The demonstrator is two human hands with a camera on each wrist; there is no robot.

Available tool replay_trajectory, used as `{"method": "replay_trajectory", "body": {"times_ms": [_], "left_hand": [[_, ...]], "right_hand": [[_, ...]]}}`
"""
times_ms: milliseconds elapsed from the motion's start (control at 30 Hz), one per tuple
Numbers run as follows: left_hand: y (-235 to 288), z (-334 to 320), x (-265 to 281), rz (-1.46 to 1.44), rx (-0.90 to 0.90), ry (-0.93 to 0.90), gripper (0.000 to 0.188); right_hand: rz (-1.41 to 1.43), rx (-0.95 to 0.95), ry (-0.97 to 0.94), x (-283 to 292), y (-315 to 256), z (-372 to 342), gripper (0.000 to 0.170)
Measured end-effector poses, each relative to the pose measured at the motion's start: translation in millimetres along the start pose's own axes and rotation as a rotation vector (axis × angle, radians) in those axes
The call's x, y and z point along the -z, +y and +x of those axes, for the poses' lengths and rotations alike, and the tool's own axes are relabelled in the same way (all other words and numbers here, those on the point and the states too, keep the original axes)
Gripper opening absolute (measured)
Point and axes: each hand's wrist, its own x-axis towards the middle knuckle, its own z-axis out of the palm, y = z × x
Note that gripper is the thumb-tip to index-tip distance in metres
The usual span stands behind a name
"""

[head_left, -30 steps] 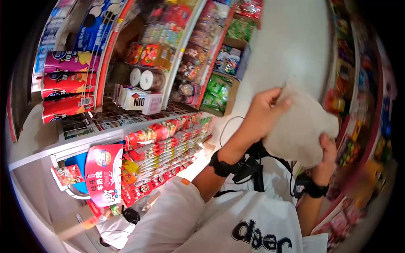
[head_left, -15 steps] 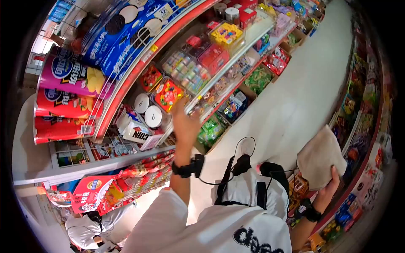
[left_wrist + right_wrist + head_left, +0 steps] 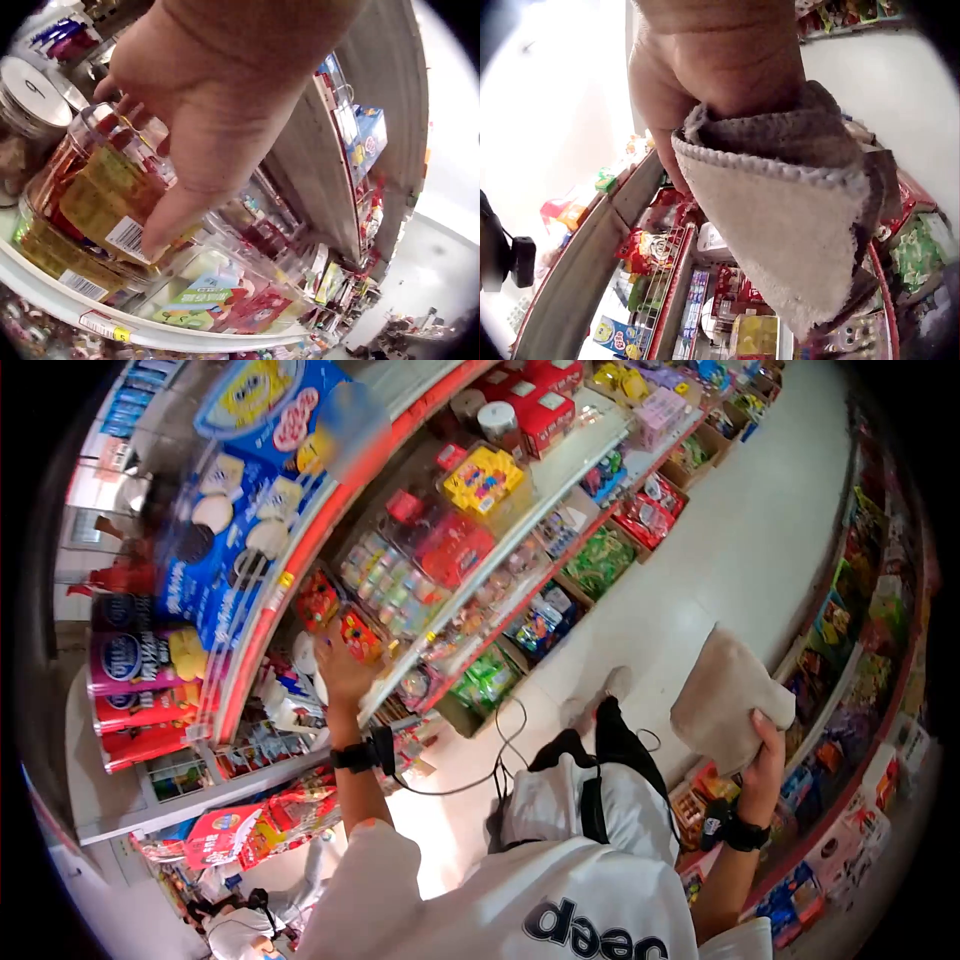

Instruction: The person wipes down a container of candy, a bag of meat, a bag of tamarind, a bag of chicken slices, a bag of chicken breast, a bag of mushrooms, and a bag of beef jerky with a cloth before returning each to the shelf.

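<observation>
My left hand (image 3: 345, 672) reaches onto the shelf at the left in the head view. It grips a clear plastic candy tub (image 3: 105, 199) with a yellow barcode label. In the left wrist view the fingers go over the tub's top edge and the thumb lies on its label. From above, the tub shows a red and orange printed top. My right hand (image 3: 768, 755) holds a folded beige-grey cloth (image 3: 722, 695) by its edge, out over the aisle. The cloth (image 3: 772, 210) hangs down in the right wrist view, hiding most of the fingers.
Beside the tub stand white-lidded jars (image 3: 34, 94) and a flat pack (image 3: 225, 292). A red-edged upper shelf (image 3: 300, 550) with blue biscuit packs overhangs the left. Boxes of green packets (image 3: 485, 678) line the floor. A cable (image 3: 455, 790) hangs from my left wrist.
The left hand has let go of the cloth and moved left to the shelf, now at the tub. The right hand keeps the cloth, lowered off to the right. The view has shifted.
</observation>
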Motion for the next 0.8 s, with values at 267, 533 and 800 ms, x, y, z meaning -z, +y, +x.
{"method": "replay_trajectory", "body": {"times_ms": [267, 533, 800], "left_hand": [[11.4, 2.5, 0.0, -0.064, -0.161, 0.124, 0.096], [64.6, -33.9, 77.1, -0.015, -0.161, 0.262, 0.088], [183.0, -60.8, 73.8, -0.369, -0.493, -0.149, 0.089]], "right_hand": [[-0.062, -0.102, -0.142, -61.6, -2.4, 63.3, 0.044], [0.083, -0.310, -0.311, -115.1, 54.8, 67.6, 0.042], [-0.082, -0.045, -0.459, -242.5, 99.5, -13.7, 0.046]]}}
